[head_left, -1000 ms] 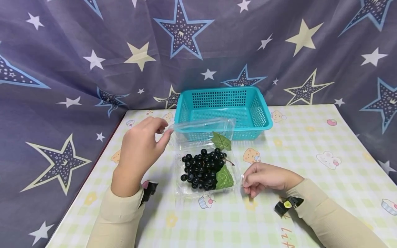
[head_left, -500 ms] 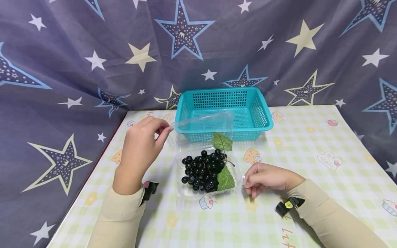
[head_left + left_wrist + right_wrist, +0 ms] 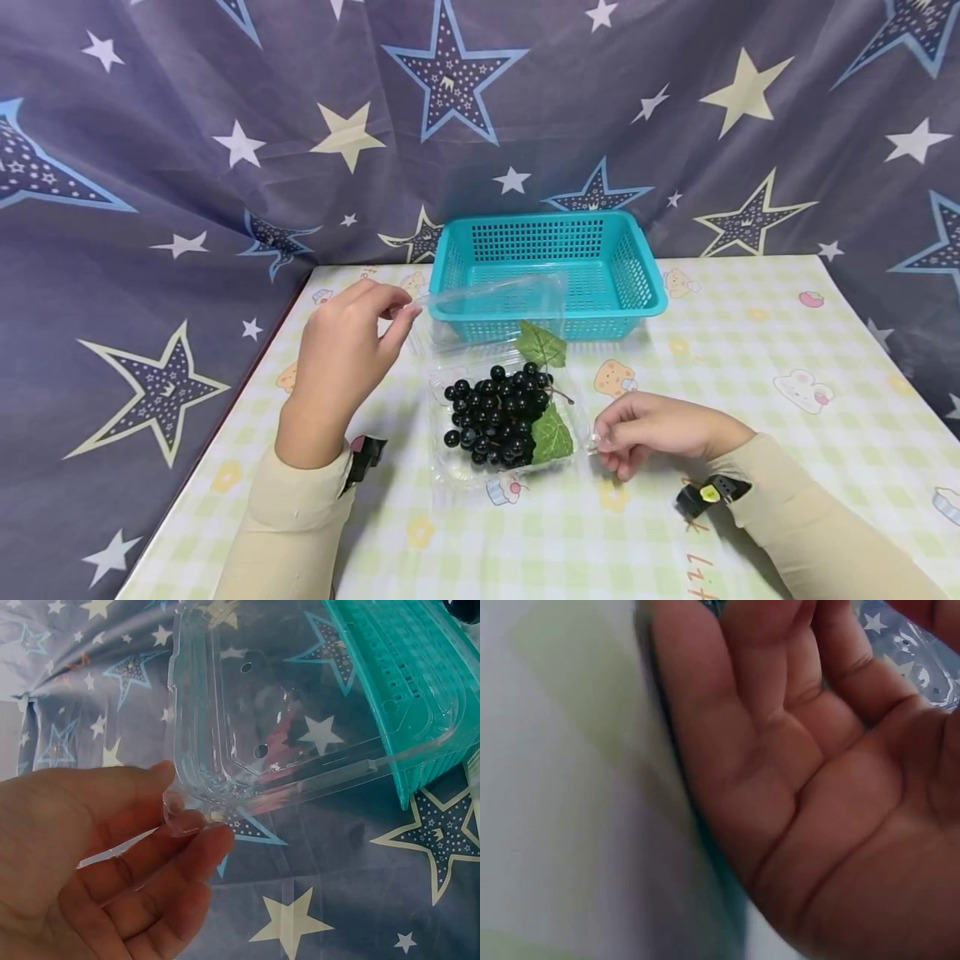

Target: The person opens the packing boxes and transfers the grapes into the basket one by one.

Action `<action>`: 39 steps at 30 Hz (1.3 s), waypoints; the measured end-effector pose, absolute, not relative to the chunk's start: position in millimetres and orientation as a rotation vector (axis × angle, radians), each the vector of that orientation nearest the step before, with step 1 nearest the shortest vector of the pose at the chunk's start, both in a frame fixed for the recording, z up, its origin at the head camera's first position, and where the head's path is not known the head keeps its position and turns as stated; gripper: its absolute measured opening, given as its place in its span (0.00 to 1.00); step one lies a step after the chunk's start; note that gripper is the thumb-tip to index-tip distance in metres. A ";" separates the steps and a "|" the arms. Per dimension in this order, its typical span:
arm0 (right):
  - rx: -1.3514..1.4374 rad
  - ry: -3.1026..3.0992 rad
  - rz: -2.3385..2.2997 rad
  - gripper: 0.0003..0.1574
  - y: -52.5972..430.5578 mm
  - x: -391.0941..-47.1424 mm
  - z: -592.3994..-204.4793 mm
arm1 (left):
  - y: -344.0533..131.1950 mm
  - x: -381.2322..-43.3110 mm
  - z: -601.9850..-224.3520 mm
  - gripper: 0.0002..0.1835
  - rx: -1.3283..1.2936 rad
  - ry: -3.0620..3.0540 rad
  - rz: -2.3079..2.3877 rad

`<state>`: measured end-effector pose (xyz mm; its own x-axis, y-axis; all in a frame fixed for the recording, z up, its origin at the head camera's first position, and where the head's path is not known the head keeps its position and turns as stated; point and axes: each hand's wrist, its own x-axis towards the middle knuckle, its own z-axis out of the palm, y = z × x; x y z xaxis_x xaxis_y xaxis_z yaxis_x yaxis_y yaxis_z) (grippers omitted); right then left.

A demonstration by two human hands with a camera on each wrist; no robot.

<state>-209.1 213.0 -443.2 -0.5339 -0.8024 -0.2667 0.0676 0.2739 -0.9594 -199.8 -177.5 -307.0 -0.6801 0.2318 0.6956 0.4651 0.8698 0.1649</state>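
A clear plastic clamshell box (image 3: 463, 477) lies on the table with its lid (image 3: 501, 302) raised at the back. Inside it rests a bunch of black grapes (image 3: 498, 417) with two green leaves, one leaf (image 3: 553, 435) at the right and another leaf (image 3: 542, 344) reaching over the hinge side. My left hand (image 3: 348, 354) pinches the lid's left corner between thumb and fingers, seen closely as a clear tab in the left wrist view. At the box's right front corner, my right hand (image 3: 663, 429) pinches the edge. Its palm (image 3: 832, 787) fills the right wrist view, where the fingertips are cut off.
A turquoise perforated basket (image 3: 611, 325) stands behind the box, partly seen through the lid. The table has a checked, cartoon-printed cloth (image 3: 750, 350). A dark star-patterned curtain (image 3: 285, 83) hangs along the back and sides.
The lid has tilted further up in my left hand since a second ago, then stayed nearly still. My right hand keeps hold of the box edge. The head view has shifted slightly.
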 end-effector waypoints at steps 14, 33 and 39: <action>-0.647 2.660 -1.343 0.06 188.2 -196.6 -421.7 | -178.4 -197.5 -306.3 0.11 -0.432 -2.417 -0.374; -0.675 2.927 -1.309 0.10 167.2 -186.7 -432.6 | -177.9 -196.9 -308.5 0.07 -0.430 -2.413 -0.350; -0.732 2.994 -1.305 0.08 167.1 -188.3 -434.1 | -177.6 -197.9 -309.3 0.06 -0.433 -2.414 -0.353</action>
<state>-188.3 167.1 -434.1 -0.8842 -0.3075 0.3516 -0.4669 0.6046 -0.6453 -197.9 -177.6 -309.3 -0.7329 0.2169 0.6448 0.3924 0.9090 0.1402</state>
